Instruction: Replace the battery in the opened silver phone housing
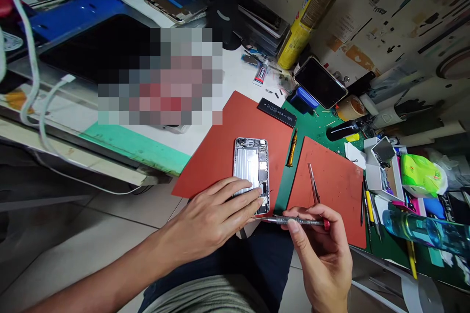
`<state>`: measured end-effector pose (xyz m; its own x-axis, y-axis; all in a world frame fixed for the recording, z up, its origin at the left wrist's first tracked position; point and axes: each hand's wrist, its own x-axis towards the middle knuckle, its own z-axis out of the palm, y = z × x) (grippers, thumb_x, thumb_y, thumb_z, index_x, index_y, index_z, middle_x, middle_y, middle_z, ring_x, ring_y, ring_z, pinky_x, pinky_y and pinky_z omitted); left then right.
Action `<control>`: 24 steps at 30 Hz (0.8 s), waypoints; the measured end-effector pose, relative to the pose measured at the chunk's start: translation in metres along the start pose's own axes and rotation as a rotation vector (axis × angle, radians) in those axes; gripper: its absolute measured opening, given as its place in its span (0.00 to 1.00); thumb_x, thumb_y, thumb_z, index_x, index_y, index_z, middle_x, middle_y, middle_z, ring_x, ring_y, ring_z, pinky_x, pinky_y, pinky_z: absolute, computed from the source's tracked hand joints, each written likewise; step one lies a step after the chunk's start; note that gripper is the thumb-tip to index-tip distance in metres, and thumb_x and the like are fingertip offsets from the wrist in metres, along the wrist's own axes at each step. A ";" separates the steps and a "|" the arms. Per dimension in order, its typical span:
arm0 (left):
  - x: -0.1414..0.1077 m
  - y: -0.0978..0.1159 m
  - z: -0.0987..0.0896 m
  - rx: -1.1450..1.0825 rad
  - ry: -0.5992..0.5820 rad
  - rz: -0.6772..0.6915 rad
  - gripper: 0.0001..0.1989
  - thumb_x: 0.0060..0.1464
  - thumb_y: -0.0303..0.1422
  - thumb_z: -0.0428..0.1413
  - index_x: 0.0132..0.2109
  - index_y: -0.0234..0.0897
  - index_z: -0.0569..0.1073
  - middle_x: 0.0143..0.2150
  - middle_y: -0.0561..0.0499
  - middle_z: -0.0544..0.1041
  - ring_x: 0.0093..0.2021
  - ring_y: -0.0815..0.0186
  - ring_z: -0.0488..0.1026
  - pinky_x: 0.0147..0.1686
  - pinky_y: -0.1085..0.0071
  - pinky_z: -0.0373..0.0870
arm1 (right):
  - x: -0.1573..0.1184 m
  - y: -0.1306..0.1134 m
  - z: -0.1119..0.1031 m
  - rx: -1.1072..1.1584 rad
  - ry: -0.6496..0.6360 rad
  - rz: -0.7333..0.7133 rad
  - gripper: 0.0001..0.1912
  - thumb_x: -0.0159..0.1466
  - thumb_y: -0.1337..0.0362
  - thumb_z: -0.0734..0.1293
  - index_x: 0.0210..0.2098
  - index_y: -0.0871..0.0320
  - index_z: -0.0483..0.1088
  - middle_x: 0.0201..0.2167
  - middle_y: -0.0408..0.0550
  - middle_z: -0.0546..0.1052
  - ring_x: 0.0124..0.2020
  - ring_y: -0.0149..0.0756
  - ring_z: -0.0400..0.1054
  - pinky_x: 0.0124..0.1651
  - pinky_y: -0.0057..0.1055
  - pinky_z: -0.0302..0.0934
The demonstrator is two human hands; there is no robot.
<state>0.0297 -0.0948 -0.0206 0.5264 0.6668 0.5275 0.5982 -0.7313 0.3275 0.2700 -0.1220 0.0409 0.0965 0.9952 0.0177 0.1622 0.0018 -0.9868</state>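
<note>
An opened phone (253, 159) with bare inner parts lies on an orange-red mat (216, 151). My left hand (215, 212) is laid over its lower part, fingers stretched out and pressed to it; the thumb is hidden. In my right hand (323, 249) is a thin screwdriver (299, 220) with a grey knurled grip and red cap, pinched level. Its tip reaches the phone's bottom edge; exact contact cannot be made out. Tweezers (313, 183) are also tucked in that hand, tips pointing away from me. Beyond the phone lies a black phone battery (277, 112).
A gold screwdriver (292, 148) lies right of the phone, near a second orange-red mat (330, 183). A propped phone (320, 81), a yellow spray can (308, 19) and a glue tube (260, 74) stand or lie farther back. A blue bottle (428, 231) lies at right.
</note>
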 end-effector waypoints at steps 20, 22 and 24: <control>0.006 -0.002 0.002 0.020 0.128 0.024 0.13 0.72 0.28 0.58 0.60 0.33 0.79 0.58 0.45 0.85 0.58 0.54 0.78 0.60 0.53 0.77 | 0.030 -0.008 0.004 -0.412 0.067 -0.387 0.18 0.71 0.73 0.72 0.56 0.51 0.71 0.47 0.47 0.85 0.45 0.36 0.84 0.50 0.32 0.80; 0.006 -0.003 0.002 0.015 0.128 0.031 0.14 0.71 0.27 0.58 0.60 0.33 0.79 0.58 0.46 0.85 0.58 0.53 0.78 0.60 0.53 0.76 | 0.034 -0.009 0.002 -0.448 0.024 -0.395 0.18 0.71 0.73 0.72 0.57 0.51 0.70 0.47 0.47 0.85 0.46 0.37 0.84 0.51 0.33 0.80; 0.005 -0.004 0.003 0.009 0.121 0.038 0.15 0.72 0.25 0.56 0.61 0.33 0.79 0.59 0.46 0.84 0.58 0.53 0.78 0.60 0.52 0.75 | 0.036 -0.011 0.002 -0.476 -0.023 -0.400 0.19 0.71 0.73 0.72 0.58 0.51 0.69 0.48 0.48 0.85 0.46 0.37 0.84 0.51 0.33 0.80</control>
<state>0.0314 -0.0876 -0.0213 0.4721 0.6159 0.6307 0.5847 -0.7542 0.2988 0.2701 -0.0857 0.0519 -0.0828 0.9282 0.3628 0.6021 0.3367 -0.7240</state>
